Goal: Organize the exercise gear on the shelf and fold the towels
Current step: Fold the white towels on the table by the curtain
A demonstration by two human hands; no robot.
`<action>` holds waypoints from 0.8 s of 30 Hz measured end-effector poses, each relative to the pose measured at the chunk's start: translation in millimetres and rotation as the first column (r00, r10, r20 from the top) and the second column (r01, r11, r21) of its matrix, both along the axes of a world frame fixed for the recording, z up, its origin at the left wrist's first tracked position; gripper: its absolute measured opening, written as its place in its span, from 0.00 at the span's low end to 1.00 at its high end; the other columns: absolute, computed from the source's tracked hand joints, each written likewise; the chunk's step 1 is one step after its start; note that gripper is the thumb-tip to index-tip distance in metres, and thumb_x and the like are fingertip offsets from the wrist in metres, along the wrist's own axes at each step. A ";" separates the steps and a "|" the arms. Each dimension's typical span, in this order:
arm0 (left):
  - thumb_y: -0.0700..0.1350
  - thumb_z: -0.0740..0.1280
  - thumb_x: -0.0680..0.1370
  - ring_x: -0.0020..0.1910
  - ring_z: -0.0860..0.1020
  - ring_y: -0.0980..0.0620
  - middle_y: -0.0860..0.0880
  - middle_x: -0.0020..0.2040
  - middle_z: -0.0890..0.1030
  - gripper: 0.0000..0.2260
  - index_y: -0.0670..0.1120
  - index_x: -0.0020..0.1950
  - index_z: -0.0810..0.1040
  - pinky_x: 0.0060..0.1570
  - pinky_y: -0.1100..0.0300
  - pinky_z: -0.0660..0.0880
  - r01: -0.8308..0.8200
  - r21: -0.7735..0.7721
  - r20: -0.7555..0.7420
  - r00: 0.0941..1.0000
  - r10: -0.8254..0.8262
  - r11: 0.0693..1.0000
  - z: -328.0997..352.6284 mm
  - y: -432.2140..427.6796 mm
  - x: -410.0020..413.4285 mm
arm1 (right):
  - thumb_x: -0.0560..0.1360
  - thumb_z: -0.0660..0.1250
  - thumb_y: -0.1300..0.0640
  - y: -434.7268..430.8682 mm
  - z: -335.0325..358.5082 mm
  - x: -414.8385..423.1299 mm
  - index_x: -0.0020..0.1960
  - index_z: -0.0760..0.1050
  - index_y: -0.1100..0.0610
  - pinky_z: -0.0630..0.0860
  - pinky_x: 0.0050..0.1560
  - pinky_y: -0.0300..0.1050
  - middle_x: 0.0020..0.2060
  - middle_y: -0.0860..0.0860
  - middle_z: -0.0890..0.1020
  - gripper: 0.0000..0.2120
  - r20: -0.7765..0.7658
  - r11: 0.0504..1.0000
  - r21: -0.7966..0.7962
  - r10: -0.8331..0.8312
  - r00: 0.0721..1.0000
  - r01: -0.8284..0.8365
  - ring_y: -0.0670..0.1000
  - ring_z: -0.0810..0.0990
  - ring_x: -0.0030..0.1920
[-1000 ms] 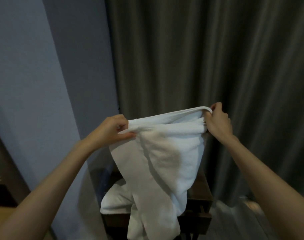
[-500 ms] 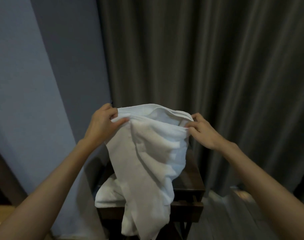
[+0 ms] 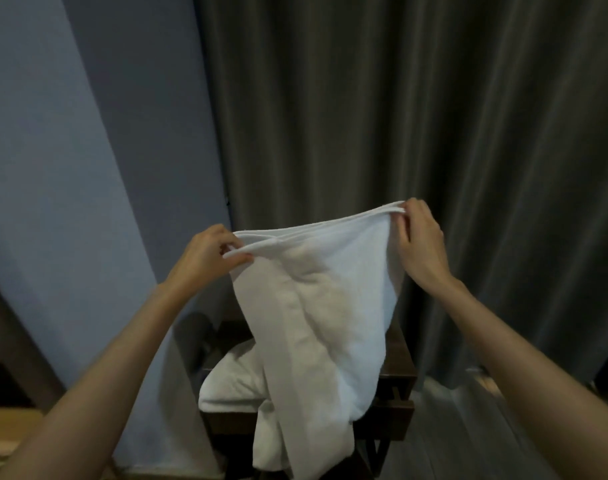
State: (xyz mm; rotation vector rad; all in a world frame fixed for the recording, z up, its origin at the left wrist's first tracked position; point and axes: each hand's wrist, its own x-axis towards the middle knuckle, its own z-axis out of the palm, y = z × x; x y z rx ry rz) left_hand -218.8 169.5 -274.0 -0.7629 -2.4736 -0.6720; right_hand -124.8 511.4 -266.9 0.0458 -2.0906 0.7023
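A white towel hangs in the air in front of me, stretched along its top edge. My left hand pinches the towel's left top corner. At the right top corner, my right hand pinches the edge, held a little higher than the left. The towel's lower part drops down over a dark wooden stand. A second white towel lies bunched on that stand, partly hidden behind the hanging one.
A dark grey curtain fills the background behind the stand. A blue-grey wall runs along the left. Dark furniture shows at the far left edge. Grey floor lies to the right of the stand.
Half a second ago my hands were close together with the top edge slack. They have moved apart, the right one up and to the right, and the top edge is pulled taut.
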 end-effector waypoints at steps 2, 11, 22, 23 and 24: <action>0.52 0.72 0.72 0.41 0.74 0.52 0.53 0.42 0.74 0.08 0.49 0.46 0.83 0.38 0.64 0.67 -0.009 -0.051 0.013 1.000 0.009 0.999 -0.1 -2.1 -0.1 | 0.81 0.55 0.54 -1.9 0.2 1.2 0.48 0.67 0.52 0.75 0.43 0.47 0.47 0.47 0.73 0.05 0.017 1.000 0.021 -0.019 1.000 0.018 0.46 0.74 0.44; 0.47 0.63 0.79 0.41 0.72 0.40 0.42 0.46 0.71 0.11 0.40 0.44 0.71 0.40 0.48 0.70 -0.066 0.042 -0.373 0.925 0.077 0.997 102.4 17.5 17.3 | 0.82 0.53 0.56 3.3 58.1 9.0 0.55 0.68 0.59 0.69 0.42 0.51 0.54 0.57 0.74 0.09 0.021 0.948 0.158 -0.282 0.959 0.276 0.62 0.77 0.46; 0.39 0.61 0.79 0.44 0.69 0.46 0.38 0.52 0.70 0.04 0.39 0.48 0.70 0.42 0.62 0.60 -0.020 0.498 -0.411 0.875 0.256 0.867 277.6 35.7 18.6 | 0.79 0.57 0.65 -38.1 233.3 16.7 0.49 0.73 0.63 0.67 0.46 0.31 0.50 0.57 0.73 0.06 -0.556 0.982 -0.186 -0.090 0.826 -0.018 0.46 0.72 0.45; 0.40 0.60 0.80 0.44 0.69 0.44 0.39 0.50 0.70 0.05 0.38 0.47 0.69 0.42 0.59 0.60 -0.089 0.442 -0.358 0.895 0.266 0.893 271.8 33.7 17.5 | 0.80 0.57 0.64 -40.3 221.8 17.6 0.49 0.72 0.63 0.69 0.47 0.38 0.49 0.58 0.74 0.05 -0.477 0.983 -0.185 -0.082 0.875 -0.009 0.51 0.74 0.46; 0.40 0.60 0.80 0.43 0.70 0.44 0.42 0.48 0.69 0.05 0.39 0.46 0.69 0.41 0.59 0.60 -0.122 0.403 -0.338 0.901 0.272 0.907 263.5 30.4 17.8 | 0.80 0.57 0.63 -38.8 210.4 18.7 0.48 0.71 0.62 0.72 0.47 0.44 0.47 0.57 0.74 0.05 -0.378 0.988 -0.157 -0.062 0.924 0.002 0.53 0.75 0.45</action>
